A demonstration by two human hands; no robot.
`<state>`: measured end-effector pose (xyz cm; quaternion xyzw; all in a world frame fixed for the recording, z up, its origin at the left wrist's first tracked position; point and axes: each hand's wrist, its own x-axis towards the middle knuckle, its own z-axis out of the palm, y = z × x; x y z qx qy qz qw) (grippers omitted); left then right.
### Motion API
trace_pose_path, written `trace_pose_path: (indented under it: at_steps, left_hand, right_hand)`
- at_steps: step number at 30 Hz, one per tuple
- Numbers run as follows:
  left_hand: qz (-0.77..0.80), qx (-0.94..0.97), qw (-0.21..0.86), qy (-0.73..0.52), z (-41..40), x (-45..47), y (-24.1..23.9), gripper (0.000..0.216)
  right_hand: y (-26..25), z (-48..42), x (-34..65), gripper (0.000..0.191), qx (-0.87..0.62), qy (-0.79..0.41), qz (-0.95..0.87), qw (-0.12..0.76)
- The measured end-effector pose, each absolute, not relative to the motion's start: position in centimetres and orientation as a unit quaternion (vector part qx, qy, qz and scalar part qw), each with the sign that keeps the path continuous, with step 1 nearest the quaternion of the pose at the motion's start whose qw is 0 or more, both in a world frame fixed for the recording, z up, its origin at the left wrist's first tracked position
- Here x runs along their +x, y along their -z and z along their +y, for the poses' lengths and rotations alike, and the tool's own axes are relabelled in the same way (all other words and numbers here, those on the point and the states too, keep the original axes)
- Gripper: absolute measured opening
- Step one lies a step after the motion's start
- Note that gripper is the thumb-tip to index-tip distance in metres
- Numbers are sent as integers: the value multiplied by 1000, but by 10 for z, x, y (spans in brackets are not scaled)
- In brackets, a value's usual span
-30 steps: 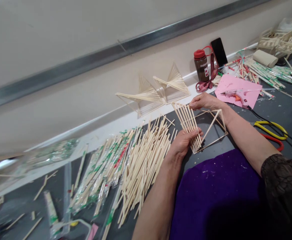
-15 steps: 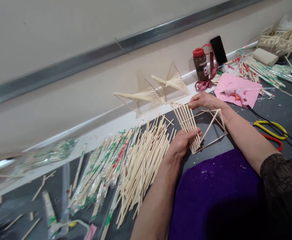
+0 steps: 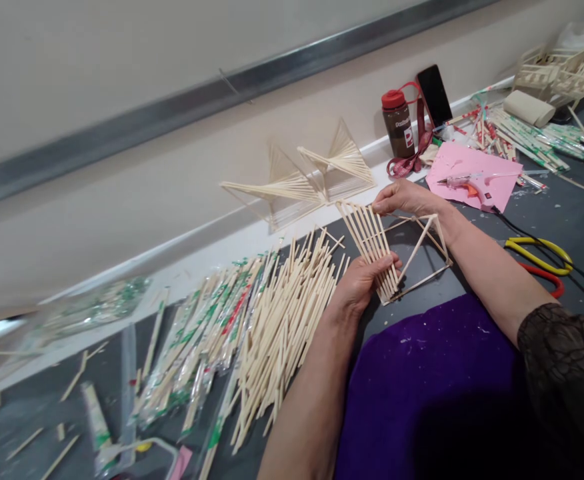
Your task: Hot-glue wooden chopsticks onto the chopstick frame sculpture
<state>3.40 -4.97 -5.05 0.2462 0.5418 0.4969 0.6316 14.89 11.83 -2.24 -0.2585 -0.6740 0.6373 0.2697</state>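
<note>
Both hands hold a wooden stick frame [image 3: 363, 225], a row of chopstick-like sticks fanned side by side with an open frame of single sticks at its right. My left hand [image 3: 362, 283] grips the lower part of the row, thumb across the sticks. At the row's upper right end, my right hand [image 3: 402, 198] pinches a stick between thumb and fingers. Left of the frame lies a heap of loose wooden sticks [image 3: 285, 327]. Behind it, a finished-looking twisted stick model [image 3: 297, 187] leans by the wall.
Wrapped chopsticks [image 3: 197, 333] lie at left. A glue gun [image 3: 472, 189] rests on pink paper [image 3: 445, 163], its cord trailing past yellow-and-red-handled tools [image 3: 539, 257]. A red-capped bottle [image 3: 398, 130] and a phone [image 3: 433, 97] stand by the wall. Purple cloth [image 3: 422, 373] covers the near side.
The view has shifted slightly, so everything sits a little further left and mostly higher. Both hands keep the same hold on the stick frame.
</note>
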Motion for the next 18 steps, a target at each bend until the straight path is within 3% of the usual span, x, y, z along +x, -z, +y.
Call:
trace_pose_path:
  at_steps: [18]
  left_hand:
    - [541, 245, 630, -500, -48, 36, 49, 17]
  right_hand:
    - [27, 125, 149, 11, -251, -613, -705, 253]
